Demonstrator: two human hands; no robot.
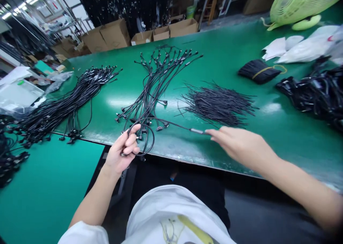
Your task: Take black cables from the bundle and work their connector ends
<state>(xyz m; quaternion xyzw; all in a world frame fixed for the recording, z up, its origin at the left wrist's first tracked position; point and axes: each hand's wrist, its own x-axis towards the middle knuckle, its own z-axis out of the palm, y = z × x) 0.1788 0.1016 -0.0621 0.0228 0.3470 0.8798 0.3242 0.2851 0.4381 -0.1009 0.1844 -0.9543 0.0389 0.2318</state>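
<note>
My left hand (123,149) is closed round a looped black cable (150,135) at the near edge of the green table (227,58). The cable runs rightward to its connector end (197,131), which my right hand (235,144) pinches between the fingertips. Just beyond the hands lies a fanned bunch of black cables with plugs (158,79). Right of it, a pile of thin black twist ties (218,103) lies close to my right hand.
A large heap of black cables (61,104) covers the table's left part. A tangled cable pile (313,94), a bound black bundle (258,70) and white plastic bags (302,47) lie at the right. A green fan (297,4) and cardboard boxes (115,35) stand at the back.
</note>
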